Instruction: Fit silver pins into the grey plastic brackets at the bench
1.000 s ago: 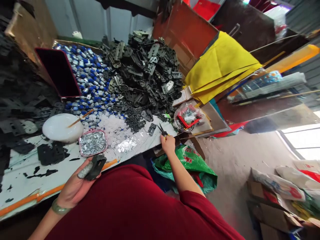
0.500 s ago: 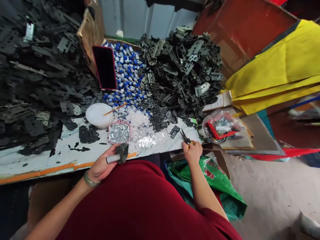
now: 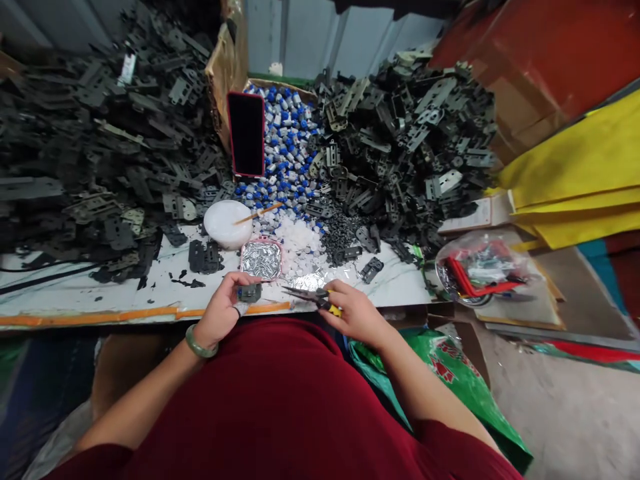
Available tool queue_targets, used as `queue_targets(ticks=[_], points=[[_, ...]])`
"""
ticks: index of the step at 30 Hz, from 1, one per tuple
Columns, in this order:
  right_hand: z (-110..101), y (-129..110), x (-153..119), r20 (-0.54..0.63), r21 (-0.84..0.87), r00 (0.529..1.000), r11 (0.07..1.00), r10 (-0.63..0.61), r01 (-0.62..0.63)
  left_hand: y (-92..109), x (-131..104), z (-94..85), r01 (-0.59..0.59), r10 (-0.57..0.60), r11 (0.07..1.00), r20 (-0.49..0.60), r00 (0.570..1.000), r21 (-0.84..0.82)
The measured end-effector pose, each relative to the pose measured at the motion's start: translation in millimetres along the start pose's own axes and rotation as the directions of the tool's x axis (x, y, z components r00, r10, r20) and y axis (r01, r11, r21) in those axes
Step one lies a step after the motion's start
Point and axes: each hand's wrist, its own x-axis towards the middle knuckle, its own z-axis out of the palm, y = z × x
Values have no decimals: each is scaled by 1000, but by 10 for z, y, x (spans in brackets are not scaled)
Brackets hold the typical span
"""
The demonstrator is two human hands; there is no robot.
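My left hand (image 3: 223, 307) is closed around a small dark grey plastic part (image 3: 250, 293) at the table's front edge; a bit of blue shows at its left end. My right hand (image 3: 353, 310) grips long-nose pliers (image 3: 310, 295) with yellow and black handles. Their tips point left, toward the plastic part, and stay apart from it. Just behind the left hand stands a pink-rimmed tray (image 3: 281, 257) full of small metal pins. Loose shiny pins (image 3: 313, 280) lie on the table between the hands, and a separate dark part (image 3: 371, 269) lies behind the right hand.
Dark plastic parts are heaped at the left (image 3: 115, 133) and right (image 3: 400, 127). Blue-and-silver motors (image 3: 290, 140) fill the middle behind a phone (image 3: 246, 133). A white bowl (image 3: 227, 223) with a stick, white pieces (image 3: 297, 237) and a bag-lined container (image 3: 480, 267) stand nearby.
The pliers have come left in my right hand and turned toward my left hand. The part in my left hand has been turned, and the whole view has shifted left.
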Motion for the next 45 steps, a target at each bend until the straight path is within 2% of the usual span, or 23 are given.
queue_targets(ticks=[3, 10, 28, 33, 40, 42, 45], points=[[42, -150, 190, 66, -83, 996, 994, -60, 66, -19, -25, -42, -47, 47, 999, -7, 999, 28], [112, -213, 359, 164, -142, 980, 980, -113, 136, -92, -66, -86, -47, 48, 997, -11, 999, 54], [80, -191, 349, 136, -202, 983, 968, -126, 152, -91, -57, -55, 21, -24, 995, 33, 999, 96], [86, -165, 339, 160, -119, 980, 983, -122, 141, -86, -59, -40, 8, -13, 994, 42, 999, 107], [196, -124, 337, 236, 188, 959, 975, -159, 115, -52, -63, -35, -61, 53, 991, 71, 996, 116], [209, -114, 337, 238, 167, 959, 979, -152, 114, -64, -61, -48, -68, 61, 989, 59, 996, 133], [186, -108, 332, 163, -3, 981, 995, -102, 104, -93, -58, -63, -33, 26, 988, 45, 999, 150]])
